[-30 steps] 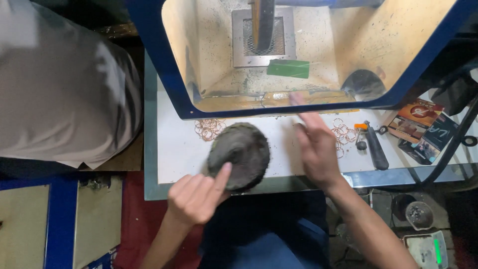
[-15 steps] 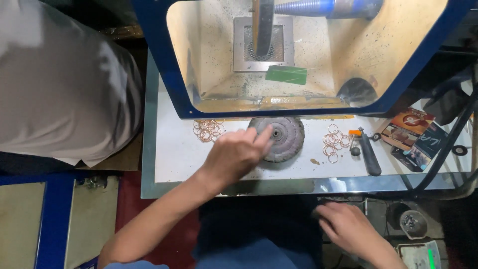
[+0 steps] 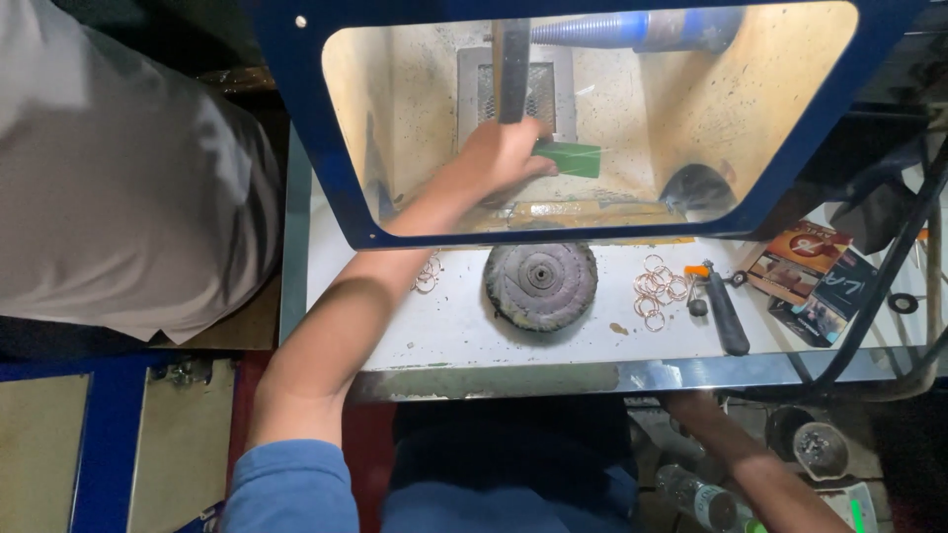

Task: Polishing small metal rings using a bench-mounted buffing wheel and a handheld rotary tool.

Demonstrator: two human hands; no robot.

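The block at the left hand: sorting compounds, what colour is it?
Green block, at the left hand, head view.

A small metal-polishing workshop, by the look of it. A blue hooded booth (image 3: 296, 148) with dust-stained yellowish walls stands on the far side of the desk (image 3: 454, 345), with a vent grille (image 3: 479, 94) and a ribbed blue extraction hose (image 3: 583, 28) at its back. A worn cloth buffing wheel (image 3: 540, 284) lies mid-desk, copper-coloured rings (image 3: 660, 289) to its right, a black-handled tool (image 3: 726, 318) just beside them, near the right edge.
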